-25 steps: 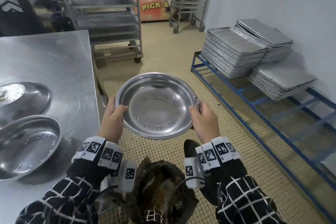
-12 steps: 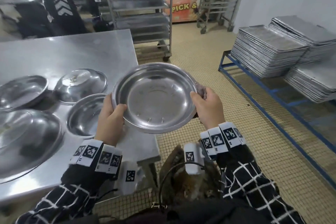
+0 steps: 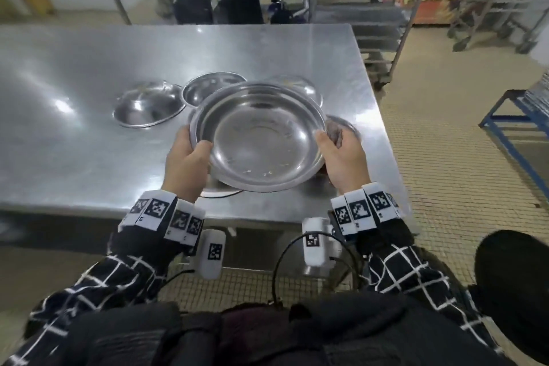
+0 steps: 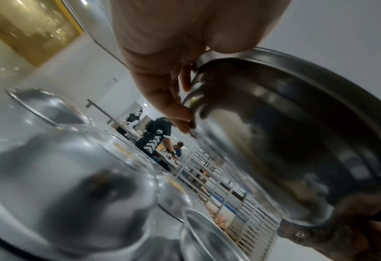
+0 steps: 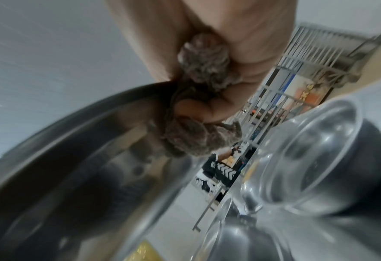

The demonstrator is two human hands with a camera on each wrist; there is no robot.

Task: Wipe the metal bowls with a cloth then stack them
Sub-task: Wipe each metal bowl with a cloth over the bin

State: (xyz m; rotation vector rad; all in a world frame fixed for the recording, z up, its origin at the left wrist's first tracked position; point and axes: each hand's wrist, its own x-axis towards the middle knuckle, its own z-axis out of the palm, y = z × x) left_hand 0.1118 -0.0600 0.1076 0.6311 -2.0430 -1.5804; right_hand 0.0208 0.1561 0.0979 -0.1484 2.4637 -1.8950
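Steel bowl (image 3: 258,137) gripped by both hands, left hand (image 3: 185,163) at 9 o'clock, right hand (image 3: 341,160) at 3 with cloth (image 3: 334,131). Likely wiped; next, stack it.

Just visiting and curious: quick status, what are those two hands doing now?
Left hand grips bowl rim. Right hand grips opposite rim, cloth bunched in same grip. Bowl held above table. Other bowls crowd the table beneath.

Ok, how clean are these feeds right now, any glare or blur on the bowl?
Head view: the held bowl is fairly sharp, with bright glare patches on the table; the background is smeared. Left wrist view: the nearby bowls are blurred. Right wrist view: the cloth is soft, the bowl's underside dark and streaked.
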